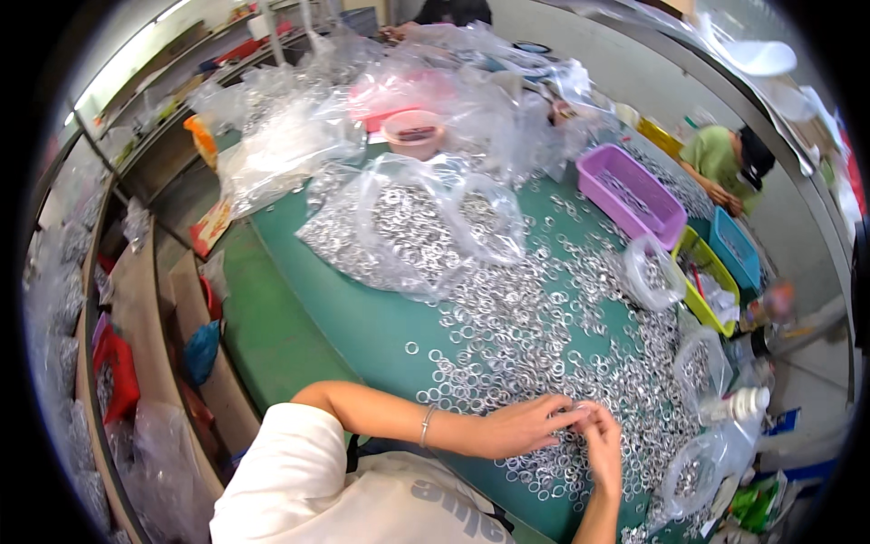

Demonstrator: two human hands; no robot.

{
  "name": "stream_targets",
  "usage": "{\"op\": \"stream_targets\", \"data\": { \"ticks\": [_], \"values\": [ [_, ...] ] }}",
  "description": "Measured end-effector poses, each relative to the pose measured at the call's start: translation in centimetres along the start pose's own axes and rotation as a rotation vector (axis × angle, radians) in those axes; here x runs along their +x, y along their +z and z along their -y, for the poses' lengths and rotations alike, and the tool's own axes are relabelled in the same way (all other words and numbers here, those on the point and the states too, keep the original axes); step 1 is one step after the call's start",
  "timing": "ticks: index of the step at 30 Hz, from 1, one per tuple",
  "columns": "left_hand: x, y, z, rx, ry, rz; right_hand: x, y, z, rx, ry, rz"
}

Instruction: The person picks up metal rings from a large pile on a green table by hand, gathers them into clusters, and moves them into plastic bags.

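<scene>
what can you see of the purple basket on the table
The purple basket is a rectangular plastic tray with slotted walls and a thick rim, open at the top. It sits flat on the green table toward the far right side, its long axis running diagonally. Small silver rings lie inside on its bottom, and loose rings are scattered around it. A yellow basket and a blue one stand just beyond its near end.

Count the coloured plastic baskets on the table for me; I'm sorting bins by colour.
3, all at the far right of the green table: a purple basket, a yellow basket nearer the person, and a blue basket beside it. Bags may hide others.
</scene>
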State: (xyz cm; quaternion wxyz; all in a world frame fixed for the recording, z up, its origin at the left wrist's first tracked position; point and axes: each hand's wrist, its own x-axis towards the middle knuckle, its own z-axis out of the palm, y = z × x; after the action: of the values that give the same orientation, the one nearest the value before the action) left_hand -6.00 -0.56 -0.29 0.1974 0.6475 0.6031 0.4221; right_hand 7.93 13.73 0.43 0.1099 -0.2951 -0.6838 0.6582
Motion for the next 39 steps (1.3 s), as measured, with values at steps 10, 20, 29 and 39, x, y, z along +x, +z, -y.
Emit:
{"op": "stream_targets", "data": {
  "ticks": [10,20,29,39],
  "values": [
    [-1.8,0.1,2.8,-0.352,-0.134,-0.236,1.2,5.4,-1.3,0.512,0.155,0.183],
    [-2.3,-0.2,4.4,-0.448,-0.263,-0.245,0.9,4.9,-2.0,0.509,0.171,0.113],
    [-5.4,-5.0,5.0,-0.729,-0.597,-0.276,0.6,1.5,-3.4,-0.099,-0.116,-0.403],
    [-8.9,-28.9,9.3,0.166,-0.231,-1.224,-0.6,2.7,-3.8,-0.379,-0.100,-0.273]
  ]
}}
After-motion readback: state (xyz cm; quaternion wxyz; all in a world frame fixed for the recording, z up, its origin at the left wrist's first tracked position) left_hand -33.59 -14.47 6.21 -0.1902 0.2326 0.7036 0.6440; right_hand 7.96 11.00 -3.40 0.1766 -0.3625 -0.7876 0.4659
